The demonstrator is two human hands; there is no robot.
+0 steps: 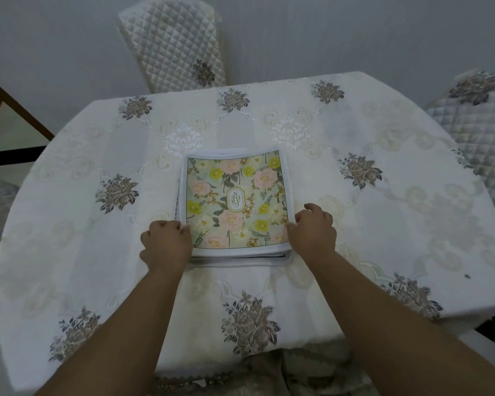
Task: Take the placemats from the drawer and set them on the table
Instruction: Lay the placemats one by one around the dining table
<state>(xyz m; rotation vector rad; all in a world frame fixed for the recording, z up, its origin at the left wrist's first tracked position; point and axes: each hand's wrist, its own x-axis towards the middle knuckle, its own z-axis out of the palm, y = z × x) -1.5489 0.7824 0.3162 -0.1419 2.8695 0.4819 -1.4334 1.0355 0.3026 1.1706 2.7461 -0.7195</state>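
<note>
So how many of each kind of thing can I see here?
Hands: 2, left hand and right hand
Placemat stack: 1, mats inside uncountable
Table: 1
Chairs: 2 clear, back chair and right chair
Total: 6

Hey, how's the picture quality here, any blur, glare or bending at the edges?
Head view: dim, flat, bluish light, no glare; the wide lens bows the table; the placemats are sharp enough to read the label; left hand and right hand look slightly soft.
</note>
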